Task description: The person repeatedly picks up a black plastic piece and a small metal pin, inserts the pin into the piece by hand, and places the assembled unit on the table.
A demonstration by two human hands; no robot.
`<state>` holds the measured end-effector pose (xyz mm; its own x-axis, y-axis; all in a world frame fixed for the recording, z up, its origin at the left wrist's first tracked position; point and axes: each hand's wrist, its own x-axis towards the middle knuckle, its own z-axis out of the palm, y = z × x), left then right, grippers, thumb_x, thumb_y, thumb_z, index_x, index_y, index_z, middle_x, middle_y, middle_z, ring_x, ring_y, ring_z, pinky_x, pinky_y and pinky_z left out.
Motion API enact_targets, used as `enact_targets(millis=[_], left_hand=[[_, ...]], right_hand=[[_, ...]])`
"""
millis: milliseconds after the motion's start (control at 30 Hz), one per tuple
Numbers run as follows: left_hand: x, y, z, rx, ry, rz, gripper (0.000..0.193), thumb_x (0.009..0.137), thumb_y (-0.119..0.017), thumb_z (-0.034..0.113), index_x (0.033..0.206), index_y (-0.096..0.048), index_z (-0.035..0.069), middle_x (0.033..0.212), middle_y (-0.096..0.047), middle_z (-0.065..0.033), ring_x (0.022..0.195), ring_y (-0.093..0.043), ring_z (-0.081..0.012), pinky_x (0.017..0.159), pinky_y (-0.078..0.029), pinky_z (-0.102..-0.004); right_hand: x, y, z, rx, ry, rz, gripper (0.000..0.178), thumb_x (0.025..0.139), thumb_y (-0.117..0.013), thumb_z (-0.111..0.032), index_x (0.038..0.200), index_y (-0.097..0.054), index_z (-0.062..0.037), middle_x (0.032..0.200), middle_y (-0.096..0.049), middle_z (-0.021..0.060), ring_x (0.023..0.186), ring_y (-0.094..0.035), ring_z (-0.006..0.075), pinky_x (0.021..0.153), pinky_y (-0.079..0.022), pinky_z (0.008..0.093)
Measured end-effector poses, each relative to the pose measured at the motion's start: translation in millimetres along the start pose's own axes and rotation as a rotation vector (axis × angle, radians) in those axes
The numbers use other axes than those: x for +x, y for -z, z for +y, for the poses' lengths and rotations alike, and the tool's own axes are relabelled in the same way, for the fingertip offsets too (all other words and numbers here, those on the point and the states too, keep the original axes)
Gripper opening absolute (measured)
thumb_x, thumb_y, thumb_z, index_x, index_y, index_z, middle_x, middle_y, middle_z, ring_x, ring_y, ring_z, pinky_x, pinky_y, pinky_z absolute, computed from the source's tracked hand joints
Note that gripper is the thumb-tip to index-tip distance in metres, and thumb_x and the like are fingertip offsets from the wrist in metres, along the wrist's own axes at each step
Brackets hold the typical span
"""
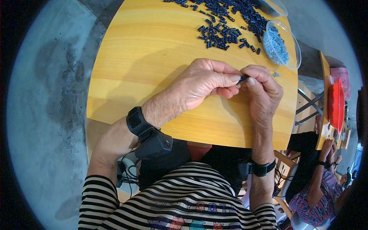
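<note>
Over the yellow wooden table, my left hand [209, 78] and my right hand [264, 90] meet at the fingertips. Between them is a small black plastic piece [242, 79], mostly covered by the fingers. The left thumb and fingers pinch one end of it, and the right thumb and forefinger close on the other. Whether a smaller part is also in the right fingers cannot be made out. Beyond the hands lies a loose pile of similar black pieces [219, 35], short and blocky. A few small shiny bits [276, 74] rest just past my right hand.
A clear round tub [298, 57] of small bluish, shiny parts stands at the table's far right, with another clear container [283, 7] behind it. More black pieces [245, 11] spread along the far edge. At right, a person [320, 191] sits by another table with a red basin [335, 105].
</note>
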<state>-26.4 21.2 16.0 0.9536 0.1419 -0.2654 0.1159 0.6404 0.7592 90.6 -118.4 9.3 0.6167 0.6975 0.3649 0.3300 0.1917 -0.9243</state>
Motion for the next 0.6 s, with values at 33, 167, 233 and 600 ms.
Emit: enact_targets(millis=[33,167,233,600], left_hand=[[0,0,1,-0.001,-0.008,0.007,0.022,0.084,-0.064,0.016,0.099,-0.063,-0.001,0.081,-0.065,-0.0067,0.067,-0.061,-0.0095,0.064,-0.05,-0.0204],[-1,-2,2,0.004,-0.017,0.007,0.022,0.084,-0.065,0.017,0.098,-0.064,-0.001,0.08,-0.065,-0.0064,0.067,-0.061,-0.0093,0.064,-0.05,-0.0203],[-1,-2,2,0.067,-0.042,0.011,0.022,0.084,-0.065,0.017,0.096,-0.065,0.0,0.079,-0.066,-0.006,0.066,-0.061,-0.0089,0.063,-0.049,-0.0202],[-1,-7,1,0.269,-0.127,0.04,0.021,0.084,-0.064,0.015,0.095,-0.066,-0.002,0.076,-0.066,-0.0064,0.066,-0.061,-0.0096,0.061,-0.049,-0.021]], right_hand=[[-1,0,1,0.026,-0.002,0.005,0.012,0.079,-0.064,-0.002,0.09,-0.067,0.0014,0.089,-0.064,0.0091,0.078,-0.059,0.0147,0.071,-0.046,0.0242],[-1,-2,-1,0.181,-0.125,0.036,0.014,0.082,-0.064,-0.009,0.091,-0.066,0.0011,0.09,-0.064,0.0087,0.074,-0.057,0.0131,0.067,-0.046,0.0239],[0,-1,-1,0.364,-0.21,-0.003,0.014,0.082,-0.065,-0.011,0.091,-0.066,0.0005,0.092,-0.064,0.0082,0.071,-0.056,0.0118,0.064,-0.046,0.024],[4,11,6,0.692,-0.411,-0.158,0.019,0.077,-0.069,-0.008,0.094,-0.062,-0.0008,0.095,-0.061,0.0094,0.072,-0.058,0.0125,0.062,-0.048,0.0232]])
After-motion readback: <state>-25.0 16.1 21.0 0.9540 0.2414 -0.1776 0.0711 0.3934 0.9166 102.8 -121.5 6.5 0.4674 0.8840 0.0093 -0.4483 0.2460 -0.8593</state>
